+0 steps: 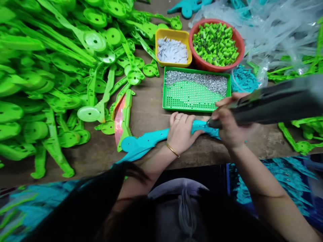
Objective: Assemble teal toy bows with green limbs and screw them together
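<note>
In the head view, the blue part (156,135) lies along the table's (146,101) near edge; the left hand (182,132) is clasped over it, and the right hand (230,129) is wrapped round a dark power tool (272,105) tipped toward it. I'd want the tip square on, left thumb clear of it. A green tray (188,110) crowds the left knuckles; green pieces (32,80) heap leftward, a red bowl (242,50) toward the far edge.

- Bare tabletop (148,107) gives passage between the left green heap (64,62) and green tray (186,109).
- Far side: yellow bin (174,64), red bowl (214,68) block.
- Right: dark power tool (272,105) obstructs.
</note>
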`<action>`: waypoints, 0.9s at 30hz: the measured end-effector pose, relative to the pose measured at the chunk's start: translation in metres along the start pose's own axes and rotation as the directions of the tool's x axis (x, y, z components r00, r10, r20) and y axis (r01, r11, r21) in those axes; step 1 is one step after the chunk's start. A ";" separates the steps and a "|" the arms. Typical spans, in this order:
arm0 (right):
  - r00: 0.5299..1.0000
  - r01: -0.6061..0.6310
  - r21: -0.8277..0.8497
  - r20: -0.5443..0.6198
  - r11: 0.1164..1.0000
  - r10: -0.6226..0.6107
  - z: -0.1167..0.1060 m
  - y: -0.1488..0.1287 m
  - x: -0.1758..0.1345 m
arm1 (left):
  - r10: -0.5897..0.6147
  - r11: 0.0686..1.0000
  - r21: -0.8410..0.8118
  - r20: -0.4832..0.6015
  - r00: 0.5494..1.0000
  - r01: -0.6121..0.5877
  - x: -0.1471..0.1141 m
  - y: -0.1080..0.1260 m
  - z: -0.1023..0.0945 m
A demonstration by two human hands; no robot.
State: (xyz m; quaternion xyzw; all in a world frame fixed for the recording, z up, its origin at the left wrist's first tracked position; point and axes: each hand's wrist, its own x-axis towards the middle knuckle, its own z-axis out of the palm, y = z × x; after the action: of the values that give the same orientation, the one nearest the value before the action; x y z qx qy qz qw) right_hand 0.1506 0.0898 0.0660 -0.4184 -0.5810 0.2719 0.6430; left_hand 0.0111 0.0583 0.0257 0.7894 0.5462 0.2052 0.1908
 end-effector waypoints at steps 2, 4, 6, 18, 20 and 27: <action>0.983 0.114 0.055 -0.148 0.992 -0.105 0.008 0.001 0.021 | 0.011 1.000 0.008 -0.005 1.000 -0.011 0.000 -0.001 0.000; 0.956 0.137 0.035 -0.265 0.990 -0.123 0.015 0.013 0.038 | 0.014 1.000 0.025 -0.014 1.000 -0.013 0.000 -0.001 0.001; 0.950 0.090 -0.006 -0.299 0.996 -0.087 0.020 0.029 0.046 | 0.013 0.999 0.033 -0.028 1.000 -0.012 -0.001 -0.001 0.002; 0.966 0.053 -0.050 -0.249 0.997 -0.064 0.026 0.045 0.044 | 0.039 0.998 0.041 -0.060 0.997 -0.037 -0.001 -0.003 0.004; 0.959 0.067 -0.005 -0.276 0.998 -0.066 0.022 0.031 0.048 | 0.042 0.999 0.010 -0.057 0.997 -0.041 -0.001 -0.003 0.003; 0.969 0.085 0.070 -0.239 0.994 -0.066 -0.022 -0.025 0.015 | 0.014 1.000 -0.004 -0.034 0.999 -0.015 0.000 -0.002 0.003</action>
State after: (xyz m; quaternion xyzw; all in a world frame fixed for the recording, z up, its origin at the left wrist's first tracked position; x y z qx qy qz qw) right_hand 0.1713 0.0850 0.0960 -0.3991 -0.5048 0.2184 0.7336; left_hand 0.0113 0.0587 0.0226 0.7894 0.5432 0.2209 0.1815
